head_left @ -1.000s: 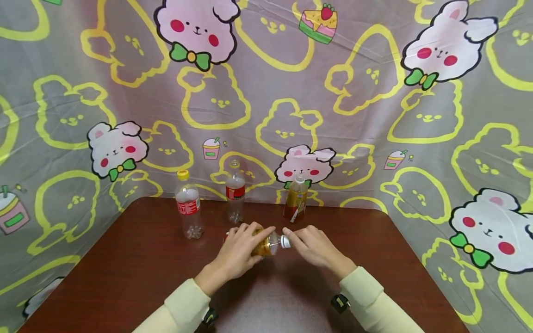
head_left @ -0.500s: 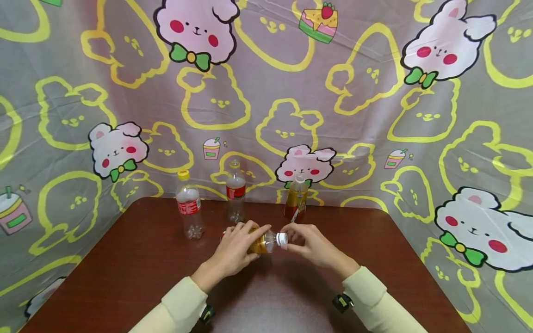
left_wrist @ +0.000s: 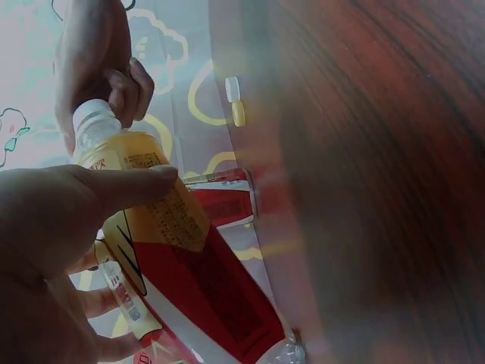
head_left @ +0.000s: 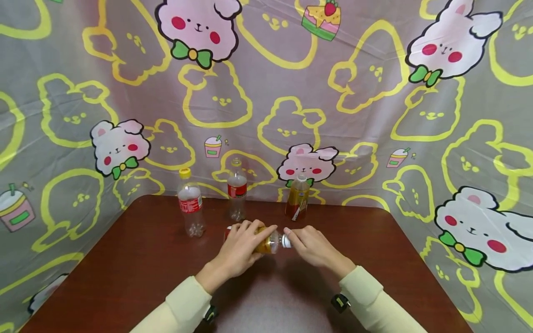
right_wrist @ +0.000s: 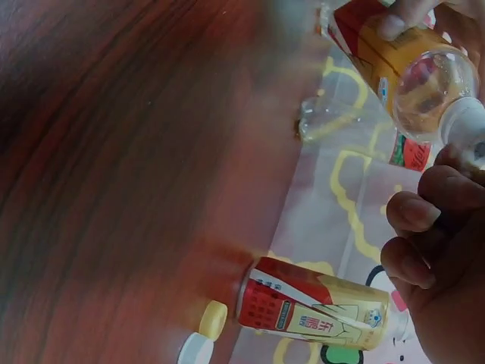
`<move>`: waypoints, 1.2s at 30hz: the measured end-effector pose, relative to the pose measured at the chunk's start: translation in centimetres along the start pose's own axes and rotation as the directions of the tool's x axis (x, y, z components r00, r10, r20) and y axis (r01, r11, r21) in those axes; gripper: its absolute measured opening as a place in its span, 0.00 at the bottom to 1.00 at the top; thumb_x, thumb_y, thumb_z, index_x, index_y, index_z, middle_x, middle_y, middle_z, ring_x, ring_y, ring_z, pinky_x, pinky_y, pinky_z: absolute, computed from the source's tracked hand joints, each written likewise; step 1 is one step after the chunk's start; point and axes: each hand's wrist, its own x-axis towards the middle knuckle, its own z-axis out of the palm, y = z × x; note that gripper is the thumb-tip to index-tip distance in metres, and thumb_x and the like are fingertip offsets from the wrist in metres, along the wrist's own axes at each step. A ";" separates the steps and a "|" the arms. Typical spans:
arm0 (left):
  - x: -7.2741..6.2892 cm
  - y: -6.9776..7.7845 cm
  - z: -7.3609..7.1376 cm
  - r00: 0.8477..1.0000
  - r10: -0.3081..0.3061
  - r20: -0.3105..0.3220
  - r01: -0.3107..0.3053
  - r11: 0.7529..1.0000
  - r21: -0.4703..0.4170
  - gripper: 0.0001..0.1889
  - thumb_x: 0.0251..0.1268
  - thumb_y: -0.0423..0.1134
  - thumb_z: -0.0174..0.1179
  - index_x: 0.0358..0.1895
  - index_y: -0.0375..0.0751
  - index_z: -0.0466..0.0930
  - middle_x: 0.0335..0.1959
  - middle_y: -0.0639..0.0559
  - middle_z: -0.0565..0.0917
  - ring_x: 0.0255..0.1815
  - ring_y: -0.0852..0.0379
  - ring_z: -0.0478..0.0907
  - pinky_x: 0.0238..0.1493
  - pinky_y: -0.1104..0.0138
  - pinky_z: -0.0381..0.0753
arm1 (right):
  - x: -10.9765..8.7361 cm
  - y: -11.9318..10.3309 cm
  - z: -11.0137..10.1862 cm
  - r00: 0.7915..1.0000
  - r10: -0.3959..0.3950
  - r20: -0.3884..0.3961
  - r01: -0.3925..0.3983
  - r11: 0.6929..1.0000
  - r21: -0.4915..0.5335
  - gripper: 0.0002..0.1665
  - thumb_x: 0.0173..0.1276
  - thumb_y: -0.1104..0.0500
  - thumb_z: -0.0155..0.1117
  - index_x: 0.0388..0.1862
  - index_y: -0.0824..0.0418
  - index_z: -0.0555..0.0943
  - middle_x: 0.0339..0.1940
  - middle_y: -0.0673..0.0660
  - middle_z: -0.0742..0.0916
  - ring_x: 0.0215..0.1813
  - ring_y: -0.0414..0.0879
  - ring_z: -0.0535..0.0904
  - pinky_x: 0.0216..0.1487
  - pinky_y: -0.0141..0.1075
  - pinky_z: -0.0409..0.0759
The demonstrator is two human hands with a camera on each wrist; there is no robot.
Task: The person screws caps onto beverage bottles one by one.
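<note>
My left hand grips a plastic drink bottle with a red and yellow label round its body, thumb on one side and fingers on the other. The bottle lies sideways above the table, its neck to the right. On that neck sits a white bottle cap, pinched by my right hand with the thumb along it and the other fingers curled. Part of the cap is hidden behind the fingers in the right wrist view. The bottle looks see-through near the shoulder.
Behind the hands stand a clear bottle with a yellow cap, a clear red-label bottle and another red-and-yellow bottle. A loose yellow cap and a loose white cap lie on the brown table. Patterned cloth surrounds it.
My right fingers were spread wider at the cap half a second ago and have turned and closed on it again, thumb on top. My left hand keeps its grip on the bottle, nearly still.
</note>
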 end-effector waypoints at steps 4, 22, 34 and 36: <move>0.0 -0.2 0.0 1.000 -0.010 0.029 0.011 1.000 -0.025 0.42 0.54 0.44 0.79 0.74 0.58 0.70 0.56 0.52 0.76 0.56 0.47 0.74 0.57 0.42 0.73 | 0.0 0.1 -0.3 0.998 -0.057 -0.025 0.059 0.995 0.081 0.18 0.82 0.45 0.53 0.32 0.47 0.83 0.20 0.38 0.76 0.22 0.33 0.70 0.25 0.30 0.73; -0.5 -1.1 0.3 0.997 -0.003 0.083 0.013 0.994 -0.113 0.41 0.58 0.43 0.77 0.76 0.58 0.68 0.57 0.53 0.75 0.55 0.48 0.74 0.54 0.46 0.76 | -0.4 0.0 -0.4 0.983 -0.185 0.009 0.182 0.974 0.135 0.08 0.74 0.53 0.67 0.45 0.55 0.81 0.31 0.47 0.88 0.32 0.34 0.79 0.34 0.32 0.81; -0.6 -0.5 1.0 0.999 0.018 -0.034 -0.021 0.996 -0.090 0.41 0.53 0.42 0.79 0.73 0.52 0.72 0.56 0.52 0.77 0.51 0.49 0.74 0.48 0.50 0.78 | -0.8 -0.2 0.8 0.978 -0.203 -0.041 0.181 0.935 -0.306 0.11 0.78 0.49 0.60 0.37 0.52 0.73 0.23 0.39 0.70 0.25 0.35 0.69 0.28 0.30 0.69; -0.6 -0.2 1.0 0.999 0.021 -0.035 -0.024 0.996 -0.088 0.41 0.53 0.42 0.79 0.73 0.52 0.72 0.55 0.52 0.77 0.51 0.49 0.74 0.47 0.51 0.78 | -0.9 -0.3 1.0 0.985 -0.157 -0.068 0.130 0.945 -0.302 0.13 0.79 0.49 0.57 0.33 0.51 0.73 0.20 0.39 0.69 0.23 0.35 0.67 0.25 0.30 0.67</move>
